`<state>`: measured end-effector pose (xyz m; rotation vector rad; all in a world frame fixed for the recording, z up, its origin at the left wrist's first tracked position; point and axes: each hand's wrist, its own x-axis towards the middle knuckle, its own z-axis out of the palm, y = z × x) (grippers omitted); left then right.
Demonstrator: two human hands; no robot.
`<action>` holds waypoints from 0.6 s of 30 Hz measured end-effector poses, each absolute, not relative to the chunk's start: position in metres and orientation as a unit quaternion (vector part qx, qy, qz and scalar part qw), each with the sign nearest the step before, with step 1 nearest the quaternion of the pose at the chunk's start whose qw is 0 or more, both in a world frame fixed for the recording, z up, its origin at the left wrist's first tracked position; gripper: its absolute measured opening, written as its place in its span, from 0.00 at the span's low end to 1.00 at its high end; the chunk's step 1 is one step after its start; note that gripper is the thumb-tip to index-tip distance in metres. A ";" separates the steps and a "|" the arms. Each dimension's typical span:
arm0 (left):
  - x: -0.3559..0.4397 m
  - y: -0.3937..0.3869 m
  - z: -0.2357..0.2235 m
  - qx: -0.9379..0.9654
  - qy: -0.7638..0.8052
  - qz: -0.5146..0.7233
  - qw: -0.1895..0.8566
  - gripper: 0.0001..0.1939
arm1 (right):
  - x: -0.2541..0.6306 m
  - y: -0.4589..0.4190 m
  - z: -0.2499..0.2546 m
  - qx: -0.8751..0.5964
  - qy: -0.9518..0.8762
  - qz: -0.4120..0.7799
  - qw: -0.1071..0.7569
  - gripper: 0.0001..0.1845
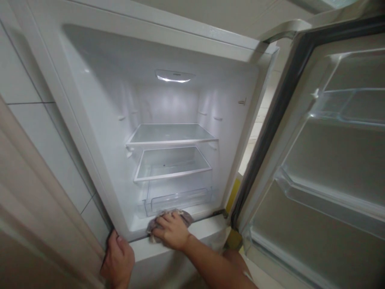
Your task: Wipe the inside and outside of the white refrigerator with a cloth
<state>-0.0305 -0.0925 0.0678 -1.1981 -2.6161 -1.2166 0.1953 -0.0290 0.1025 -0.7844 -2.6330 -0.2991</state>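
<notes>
My right hand (173, 231) presses a crumpled grey-brown cloth (187, 217) against the bottom front edge of the open fridge (90, 160). Its fingers are curled over the cloth, at the sill just in front of the clear drawer (180, 200). At the fridge's lower left corner, my left hand (119, 257) is closed around the outer edge, with part of its fingers hidden. Inside the lit compartment, a glass shelf (171, 133) sits above a second glass shelf (174, 170), which lies over the drawer.
The fridge door (339, 160) stands wide open on the right, with clear door racks (331, 196) and a dark gasket (270, 132). A lamp (174, 76) glows at the compartment's ceiling. White wall tiles (36, 140) and a beige panel (39, 208) are close on the left.
</notes>
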 end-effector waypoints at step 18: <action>-0.028 -0.093 0.077 -0.426 -0.851 -0.307 0.014 0.37 | 0.128 -0.044 0.101 -0.344 -0.922 -0.027 0.176 0.18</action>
